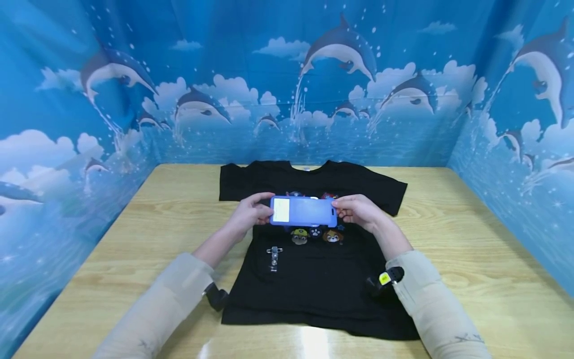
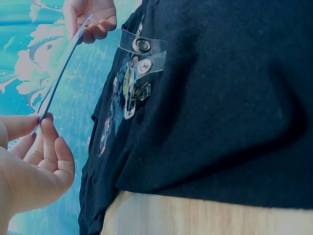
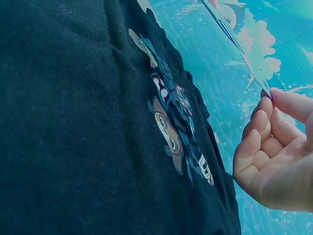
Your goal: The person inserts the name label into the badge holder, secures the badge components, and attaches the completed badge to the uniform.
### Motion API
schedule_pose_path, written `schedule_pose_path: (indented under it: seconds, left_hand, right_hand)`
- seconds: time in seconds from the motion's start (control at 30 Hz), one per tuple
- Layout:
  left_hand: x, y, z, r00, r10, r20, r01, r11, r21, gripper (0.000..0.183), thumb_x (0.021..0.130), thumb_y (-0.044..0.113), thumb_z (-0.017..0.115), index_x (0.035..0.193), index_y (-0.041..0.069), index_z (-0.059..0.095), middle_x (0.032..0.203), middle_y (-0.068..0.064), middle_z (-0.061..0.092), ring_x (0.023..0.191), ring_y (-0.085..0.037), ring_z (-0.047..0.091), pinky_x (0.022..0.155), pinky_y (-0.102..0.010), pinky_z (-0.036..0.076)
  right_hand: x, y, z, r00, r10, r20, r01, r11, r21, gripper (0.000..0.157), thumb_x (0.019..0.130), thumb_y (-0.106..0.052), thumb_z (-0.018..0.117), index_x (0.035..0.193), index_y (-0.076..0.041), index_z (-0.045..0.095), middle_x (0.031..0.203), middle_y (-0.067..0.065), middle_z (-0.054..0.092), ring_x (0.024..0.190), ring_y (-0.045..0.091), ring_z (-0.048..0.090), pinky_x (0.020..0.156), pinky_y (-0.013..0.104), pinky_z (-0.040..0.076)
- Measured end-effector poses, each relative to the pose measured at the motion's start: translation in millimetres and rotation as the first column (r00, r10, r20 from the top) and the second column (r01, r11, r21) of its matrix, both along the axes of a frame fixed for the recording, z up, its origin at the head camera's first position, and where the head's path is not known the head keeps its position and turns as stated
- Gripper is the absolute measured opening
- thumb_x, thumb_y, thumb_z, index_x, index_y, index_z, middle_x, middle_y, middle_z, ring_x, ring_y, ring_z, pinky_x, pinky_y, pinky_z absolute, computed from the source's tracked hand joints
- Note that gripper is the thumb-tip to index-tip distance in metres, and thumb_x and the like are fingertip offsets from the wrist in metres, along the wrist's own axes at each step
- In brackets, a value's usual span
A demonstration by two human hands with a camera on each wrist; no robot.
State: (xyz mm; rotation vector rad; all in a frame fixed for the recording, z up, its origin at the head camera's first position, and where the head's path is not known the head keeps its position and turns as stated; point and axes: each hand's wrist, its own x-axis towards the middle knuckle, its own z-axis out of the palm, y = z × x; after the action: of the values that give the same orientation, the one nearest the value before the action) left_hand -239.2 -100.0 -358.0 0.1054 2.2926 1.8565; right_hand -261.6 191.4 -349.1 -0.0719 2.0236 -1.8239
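A thin blue badge holder with a white panel at its left end and a small dark slot at its right end is held level above a black T-shirt. My left hand pinches its left end between thumb and fingers. Its right end is pinched by my right hand. Both wrist views show the holder edge-on as a thin sheet. On the shirt's lower left lies a badge clip with a clear snap strap and a metal pin. Cartoon dog faces are printed on the shirt, partly covered by the holder in the head view.
The shirt lies spread out on a light wood table, its neck toward the back. A blue curtain with dolphins encloses the table at the back and sides. Black wrist cameras are strapped at both sleeves.
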Motion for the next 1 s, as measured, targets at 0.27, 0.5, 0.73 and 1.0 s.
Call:
schedule_pose_path:
  seconds: [0.27, 0.5, 0.73, 1.0]
  left_hand:
    - [-0.4, 0.0, -2.2, 1.0, 0.01, -0.004, -0.01, 1.0, 0.005, 0.048, 0.087, 0.004, 0.057, 0.134, 0.009, 0.047, 0.094, -0.013, 0.059, 0.073, -0.019, 0.054, 0.073, -0.03, 0.046]
    - [0.6, 1.4, -2.4, 0.999, 0.037, 0.022, -0.038, 0.999, 0.013, 0.048, 0.087, 0.002, 0.058, 0.133, 0.009, 0.048, 0.094, -0.013, 0.059, 0.075, -0.019, 0.055, 0.074, -0.03, 0.046]
    - [2.1, 3.7, -2.7, 0.997, 0.066, 0.04, -0.067, 0.998, 0.009, 0.047, 0.087, 0.003, 0.057, 0.132, 0.011, 0.049, 0.093, -0.012, 0.059, 0.076, -0.02, 0.055, 0.075, -0.031, 0.045]
    - [2.7, 6.8, -0.3, 0.997, 0.061, 0.047, -0.062, 0.998, 0.015, 0.047, 0.087, 0.002, 0.058, 0.132, 0.011, 0.049, 0.096, -0.013, 0.058, 0.079, -0.02, 0.055, 0.077, -0.032, 0.046]
  right_hand:
    - [1.0, -1.9, -0.1, 1.0, -0.001, 0.001, 0.001, 1.0, -0.009, 0.013, 0.092, -0.013, 0.056, 0.084, -0.011, 0.066, 0.072, 0.0, 0.058, 0.065, 0.011, 0.052, 0.063, 0.025, 0.044]
    - [-0.7, -2.2, -3.2, 1.0, -0.012, 0.007, 0.012, 1.0, -0.016, 0.014, 0.092, -0.012, 0.055, 0.083, -0.01, 0.066, 0.071, 0.0, 0.058, 0.064, 0.011, 0.052, 0.062, 0.024, 0.044]
    - [0.5, -4.0, -2.0, 1.0, -0.009, -0.003, 0.009, 1.0, -0.007, 0.012, 0.092, -0.012, 0.057, 0.086, -0.008, 0.066, 0.072, 0.0, 0.058, 0.065, 0.012, 0.053, 0.063, 0.025, 0.044]
    - [1.9, -7.5, -0.7, 1.0, -0.026, 0.011, 0.026, 1.0, -0.002, 0.013, 0.092, -0.011, 0.056, 0.084, -0.011, 0.066, 0.071, 0.0, 0.058, 0.064, 0.012, 0.053, 0.064, 0.025, 0.044]
